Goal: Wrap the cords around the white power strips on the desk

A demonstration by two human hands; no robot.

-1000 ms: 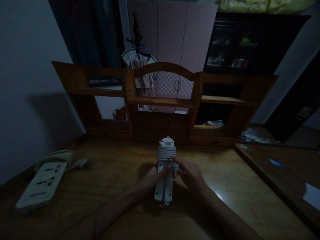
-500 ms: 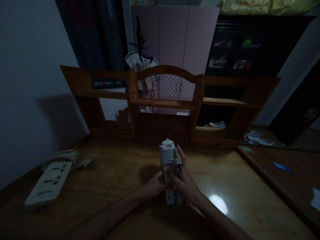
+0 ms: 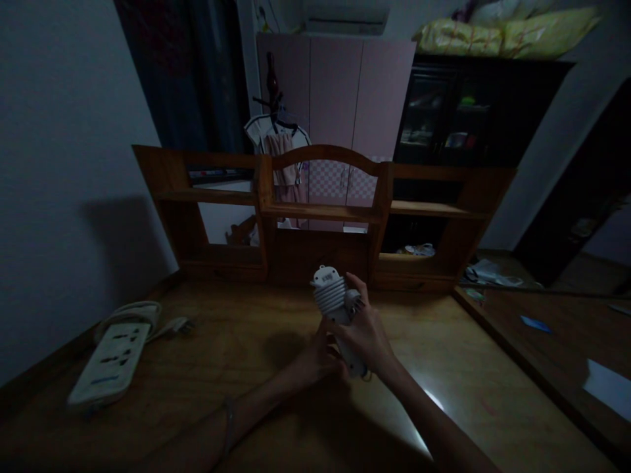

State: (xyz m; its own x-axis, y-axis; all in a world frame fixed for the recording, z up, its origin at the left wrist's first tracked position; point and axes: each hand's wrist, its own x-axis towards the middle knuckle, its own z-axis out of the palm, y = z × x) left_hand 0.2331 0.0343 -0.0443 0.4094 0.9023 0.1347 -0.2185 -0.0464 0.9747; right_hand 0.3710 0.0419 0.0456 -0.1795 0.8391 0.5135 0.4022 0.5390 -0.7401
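Note:
Above the tabletop, in the head view, a white power strip is held tilted, its underside with a label facing me. Its grey-white cord is wound in several turns round the upper part, and the plug sits at the right of the coils. My right hand is closed round the strip's right side, thumb across it. From the left, my left hand grips the strip's middle with curled fingers, partly in shadow. Another white power strip lies on the table at left, sockets up.
A wooden shelf unit stands along the back of the wooden table. The second strip's loose cord and plug lie beside it. Past the raised right edge are a blue card and white paper.
The wrapped power strip has tilted, its top leaning left and its lower end swinging right and up. My left hand has shifted its hold. The view has tipped up slightly.

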